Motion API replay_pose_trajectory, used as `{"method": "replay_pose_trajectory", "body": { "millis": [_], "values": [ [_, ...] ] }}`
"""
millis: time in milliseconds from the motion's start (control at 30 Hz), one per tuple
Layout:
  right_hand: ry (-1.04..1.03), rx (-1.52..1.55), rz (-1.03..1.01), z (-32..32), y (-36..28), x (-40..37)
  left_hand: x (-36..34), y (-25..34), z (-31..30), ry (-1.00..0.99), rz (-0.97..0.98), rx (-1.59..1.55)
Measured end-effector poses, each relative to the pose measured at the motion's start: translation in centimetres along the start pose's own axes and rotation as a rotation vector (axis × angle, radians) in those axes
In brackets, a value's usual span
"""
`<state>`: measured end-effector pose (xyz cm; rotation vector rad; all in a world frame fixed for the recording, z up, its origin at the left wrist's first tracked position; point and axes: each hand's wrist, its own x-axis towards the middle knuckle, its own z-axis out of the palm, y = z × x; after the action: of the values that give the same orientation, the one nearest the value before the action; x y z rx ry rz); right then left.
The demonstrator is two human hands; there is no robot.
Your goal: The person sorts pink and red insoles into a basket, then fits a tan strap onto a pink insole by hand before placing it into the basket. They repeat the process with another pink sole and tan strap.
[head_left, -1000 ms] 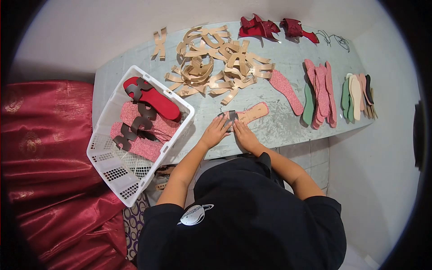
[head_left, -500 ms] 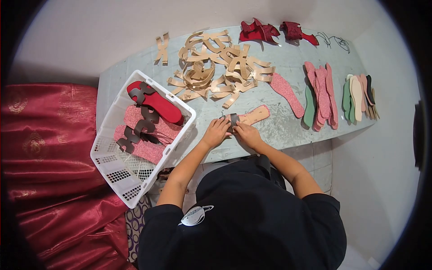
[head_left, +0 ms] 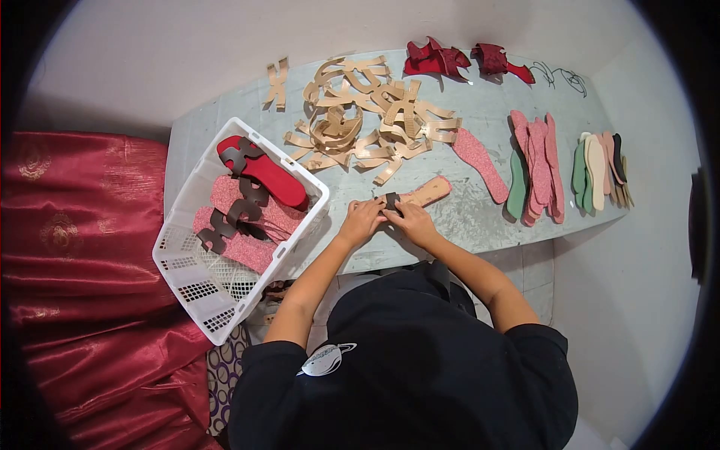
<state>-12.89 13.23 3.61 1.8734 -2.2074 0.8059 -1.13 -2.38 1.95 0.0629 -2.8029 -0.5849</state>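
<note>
A sandal sole (head_left: 428,193), tan with a pink edge, lies near the front of the table with its bare end pointing right and away from me. A dark brown strap (head_left: 392,199) crosses its other end. My left hand (head_left: 362,221) is closed on the sole's left end, fingers over its top. My right hand (head_left: 411,223) is beside it, thumb and fingers pinching the near side of the strap against the sole. The fingers partly hide the strap's near edge and the left end of the sole.
A white plastic basket (head_left: 296,240) at left holds pink soles, dark straps and a red sole (head_left: 279,182). Behind my hands is a pile of beige straps (head_left: 337,127). Pink soles (head_left: 538,165), green and cream soles (head_left: 596,169) and red upper pieces (head_left: 435,60) lie farther right and back.
My fingers have shifted slightly around the strap, and more of the sole's left end shows between my hands. The whole view has moved a little. Sole and strap stay in nearly the same place.
</note>
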Motion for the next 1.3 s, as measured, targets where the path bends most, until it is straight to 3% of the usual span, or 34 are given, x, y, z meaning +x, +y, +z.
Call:
{"method": "replay_pose_trajectory", "body": {
  "millis": [100, 200, 300, 367, 400, 467, 600, 733, 800, 833, 867, 900, 967, 1000, 1067, 1300],
  "values": [
    [-0.044, 0.058, 0.01, -0.4, 0.5, 0.7, 0.5, -0.2, -0.5, -0.006, -0.037, -0.065],
    [-0.101, 0.082, 0.041, -0.6, 0.8, 1.2, 1.2, -0.3, -1.1, -0.065, -0.19, -0.269],
    [-0.102, 0.108, 0.086, -0.9, 1.0, 2.2, 2.2, -0.5, -1.2, 0.123, -0.128, -0.304],
    [-0.132, 0.08, 0.127, -1.4, 1.3, 3.5, 3.2, -0.2, -2.3, -0.078, -0.502, -0.704],
    [-0.167, 0.057, 0.171, -1.8, 1.4, 4.3, 3.6, -0.5, -1.8, -0.071, -0.499, -0.702],
    [-0.187, 0.085, 0.217, -2.7, 2.2, 6.4, 4.4, -1.4, -0.3, 0.168, -0.628, -0.895],
    [-0.25, 0.262, 0.402, -4.5, 3.1, 8.9, 7.9, -1.3, -3.6, 0.136, -0.738, -0.6],
    [-0.202, 0.452, 0.495, -4.9, 4.1, 10.3, 10.2, -0.5, -8.4, -0.007, -0.782, -0.575],
    [-0.178, 0.534, 0.515, -4.8, 4.8, 10.6, 10.8, 0.3, -11.0, 0.024, -0.708, -0.889],
    [-0.113, 0.757, 0.577, -4.3, 5.4, 10.7, 10.8, 0.0, -11.0, 0.034, -0.703, -0.885],
    [-0.046, 0.98, 0.634, -3.9, 5.9, 10.9, 10.9, -0.3, -11.0, 0.12, -0.7, -1.092],
    [-0.043, 0.979, 0.622, -4.3, 5.7, 11.4, 10.9, -0.6, -11.2, 0.208, -0.69, -1.299],
    [0.114, 1.12, 0.678, -5.5, 4.9, 12.7, 10.9, -0.3, -11.7, 0.189, -0.644, -1.333],
    [0.135, 1.187, 0.7, -5.5, 5.0, 13.1, 10.9, 0.4, -11.8, 0.303, -0.62, -1.418],
    [0.146, 1.219, 0.713, -5.3, 4.9, 13.5, 10.7, 1.6, -11.8, 0.457, -0.616, -1.568],
    [0.031, 1.432, 0.769, -8.1, 2.7, 14.4, 10.1, 0.0, -12.4, 0.419, -0.658, -1.673]
  ]
}}
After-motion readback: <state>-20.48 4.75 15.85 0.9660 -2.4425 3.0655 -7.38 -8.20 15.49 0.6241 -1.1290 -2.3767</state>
